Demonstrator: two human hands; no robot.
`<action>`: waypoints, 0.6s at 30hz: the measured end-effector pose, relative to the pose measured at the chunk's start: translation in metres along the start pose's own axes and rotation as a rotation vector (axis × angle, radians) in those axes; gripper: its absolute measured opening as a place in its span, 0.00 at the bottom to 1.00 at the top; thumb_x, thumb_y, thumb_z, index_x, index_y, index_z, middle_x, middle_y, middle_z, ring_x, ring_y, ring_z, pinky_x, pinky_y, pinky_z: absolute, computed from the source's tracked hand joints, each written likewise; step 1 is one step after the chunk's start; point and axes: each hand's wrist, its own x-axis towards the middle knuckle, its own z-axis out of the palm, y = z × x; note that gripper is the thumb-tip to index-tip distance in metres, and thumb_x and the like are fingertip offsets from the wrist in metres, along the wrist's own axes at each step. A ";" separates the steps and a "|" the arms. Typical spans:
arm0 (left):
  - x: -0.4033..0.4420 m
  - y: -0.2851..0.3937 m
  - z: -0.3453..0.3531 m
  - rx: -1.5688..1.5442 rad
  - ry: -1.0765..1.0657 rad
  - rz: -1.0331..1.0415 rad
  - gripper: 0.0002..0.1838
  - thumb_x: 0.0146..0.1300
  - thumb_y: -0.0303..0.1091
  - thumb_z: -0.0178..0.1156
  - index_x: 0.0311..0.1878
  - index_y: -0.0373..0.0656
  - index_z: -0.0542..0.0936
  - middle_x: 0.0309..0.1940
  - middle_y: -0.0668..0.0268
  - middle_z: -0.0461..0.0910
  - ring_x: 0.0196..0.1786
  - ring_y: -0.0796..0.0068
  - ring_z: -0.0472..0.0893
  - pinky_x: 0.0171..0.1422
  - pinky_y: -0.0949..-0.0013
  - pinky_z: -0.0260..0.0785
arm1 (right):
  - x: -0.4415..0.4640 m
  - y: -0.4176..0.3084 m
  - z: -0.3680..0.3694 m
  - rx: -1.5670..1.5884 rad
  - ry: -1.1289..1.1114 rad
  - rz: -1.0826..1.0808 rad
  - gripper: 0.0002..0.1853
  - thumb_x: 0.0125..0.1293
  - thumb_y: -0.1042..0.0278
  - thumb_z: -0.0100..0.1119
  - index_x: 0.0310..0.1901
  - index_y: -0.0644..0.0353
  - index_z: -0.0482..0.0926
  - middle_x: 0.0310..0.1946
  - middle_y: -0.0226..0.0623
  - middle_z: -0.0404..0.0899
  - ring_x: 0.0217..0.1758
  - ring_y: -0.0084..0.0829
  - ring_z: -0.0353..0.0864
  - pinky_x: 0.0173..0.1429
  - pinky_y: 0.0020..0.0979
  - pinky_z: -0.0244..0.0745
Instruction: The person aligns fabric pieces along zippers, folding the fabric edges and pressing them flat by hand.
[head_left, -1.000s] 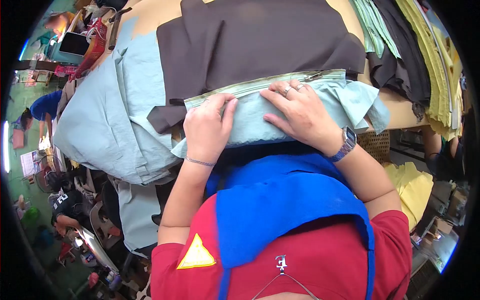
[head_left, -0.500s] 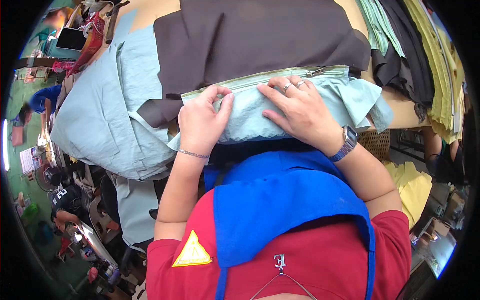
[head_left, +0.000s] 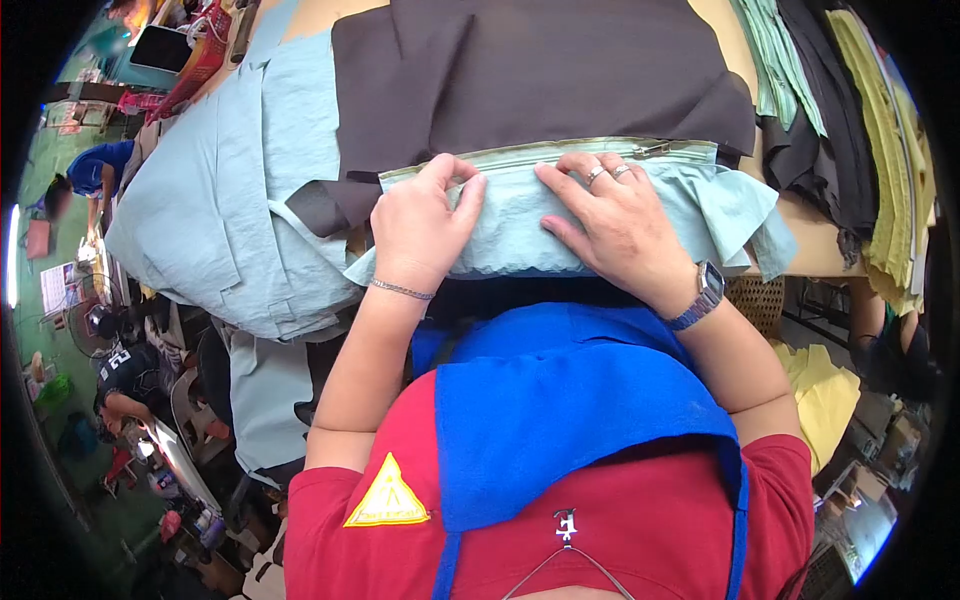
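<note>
Pale blue cloth (head_left: 512, 235) is touched beside the metal zipper (head_left: 522, 158) by the right hand (head_left: 628, 222), spread wide — whether anything is pinched by the curled left hand (head_left: 420, 228) cannot be told.

From my station I read near cloth (head_left: 512, 232) pale blue, far cloth (head_left: 540, 80) dark brown, apron (head_left: 580, 410) blue, shirt (head_left: 650, 525) red.
</note>
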 end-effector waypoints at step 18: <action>-0.033 -0.015 -0.030 0.217 0.032 0.212 0.16 0.56 0.26 0.62 0.49 0.44 0.76 0.42 0.56 0.83 0.46 0.51 0.84 0.50 0.52 0.76 | 0.011 -0.025 0.012 0.014 -0.045 -0.022 0.31 0.64 0.48 0.67 0.65 0.54 0.76 0.58 0.36 0.77 0.60 0.37 0.76 0.57 0.41 0.68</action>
